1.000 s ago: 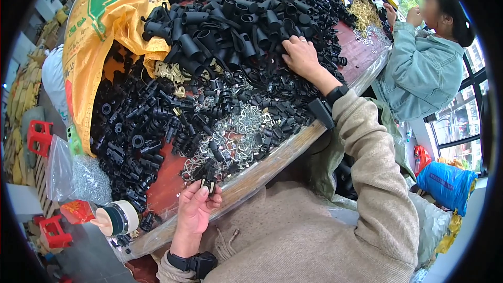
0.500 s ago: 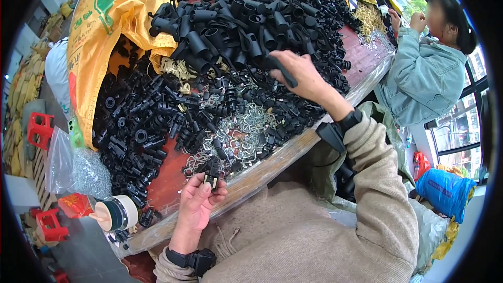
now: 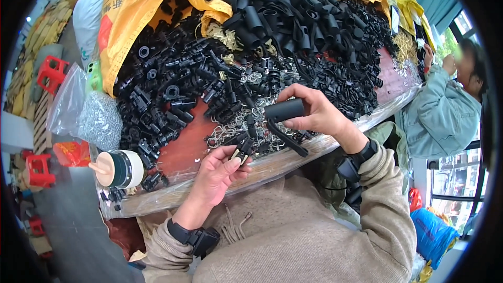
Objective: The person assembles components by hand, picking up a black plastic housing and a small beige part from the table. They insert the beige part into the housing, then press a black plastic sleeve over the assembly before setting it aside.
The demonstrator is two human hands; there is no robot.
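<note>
Between the thumb and fingers of my right hand is a black tube with a strap hanging from it. My left hand pinches a small black part with a pale piece near the table's front edge, lower left of the tube. Metal hooks lie scattered beneath and between both hands. Behind them rises a heap of black tubes. Small black fittings cover the table to the left, and more small black parts lie to the right.
A cup with a pale lid stands at the table's left corner, near a clear bag of small metal parts. Yellow sacks edge the heaps. At the far right sits another person. Red stools are on the floor at left.
My right hand has come back from the tube heap toward my left hand, bringing a black tube with its strap. The whole view has shifted, and my left hand still holds its small part.
</note>
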